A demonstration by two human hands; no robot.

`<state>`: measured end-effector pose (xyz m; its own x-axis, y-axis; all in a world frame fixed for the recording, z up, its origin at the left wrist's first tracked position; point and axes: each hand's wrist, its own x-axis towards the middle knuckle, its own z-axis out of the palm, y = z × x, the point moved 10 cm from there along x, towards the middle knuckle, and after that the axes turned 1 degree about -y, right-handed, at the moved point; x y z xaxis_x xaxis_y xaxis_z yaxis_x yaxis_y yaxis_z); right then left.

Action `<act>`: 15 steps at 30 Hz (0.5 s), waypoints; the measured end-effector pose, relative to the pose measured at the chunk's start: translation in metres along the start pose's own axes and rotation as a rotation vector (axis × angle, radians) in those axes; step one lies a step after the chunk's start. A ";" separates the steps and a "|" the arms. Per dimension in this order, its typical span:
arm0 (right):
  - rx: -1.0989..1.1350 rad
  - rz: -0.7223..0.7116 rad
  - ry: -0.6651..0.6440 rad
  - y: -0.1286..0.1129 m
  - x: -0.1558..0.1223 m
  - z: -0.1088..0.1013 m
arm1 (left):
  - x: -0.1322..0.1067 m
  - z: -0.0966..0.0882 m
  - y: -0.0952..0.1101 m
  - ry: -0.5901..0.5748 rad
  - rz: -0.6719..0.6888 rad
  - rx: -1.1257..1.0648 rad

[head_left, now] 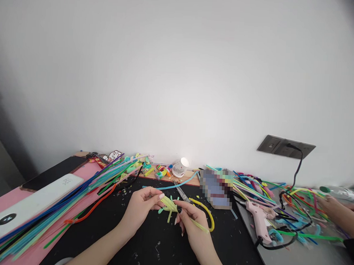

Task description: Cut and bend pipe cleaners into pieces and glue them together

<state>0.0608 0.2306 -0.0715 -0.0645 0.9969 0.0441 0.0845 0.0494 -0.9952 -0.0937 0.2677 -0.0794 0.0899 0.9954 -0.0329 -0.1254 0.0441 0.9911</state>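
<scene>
Between my two hands is a bundle of pale yellow-green pipe cleaners [169, 204], with short green ends sticking out below. My left hand [146, 204] pinches its left end between thumb and fingers. On the other side, my right hand [191, 220] grips the bundle's right part, and a pale yellow strand runs out over that hand. A thicker yellow pipe cleaner [210, 215] curves behind my right hand. Just beyond the bundle lie scissors [182, 193], blades pointing toward me, partly hidden. A light blue pipe cleaner [180, 185] arcs across the black mat [150, 245].
Long coloured pipe cleaners [72, 198] and a white box [27, 203] lie left. A paper cup [180, 167] tilts near the wall. Right are a pixelated screen [215, 190], a pink glue gun [259, 222] with its cord, and another person's hand [331, 206] by a bottle [340, 192].
</scene>
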 end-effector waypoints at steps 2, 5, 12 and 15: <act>0.027 0.002 0.011 -0.001 0.000 -0.002 | 0.000 0.000 0.000 0.006 -0.005 0.008; 0.060 0.008 0.020 0.000 0.001 -0.003 | -0.001 0.000 0.001 0.002 -0.016 0.012; 0.078 0.011 0.007 0.001 0.003 0.000 | -0.002 0.006 -0.004 -0.053 -0.051 -0.072; 0.072 0.015 0.003 0.000 0.002 0.002 | -0.002 0.008 -0.007 -0.071 -0.062 -0.155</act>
<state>0.0586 0.2320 -0.0716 -0.0603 0.9977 0.0293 0.0140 0.0302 -0.9994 -0.0849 0.2648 -0.0851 0.1708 0.9822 -0.0784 -0.2682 0.1229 0.9555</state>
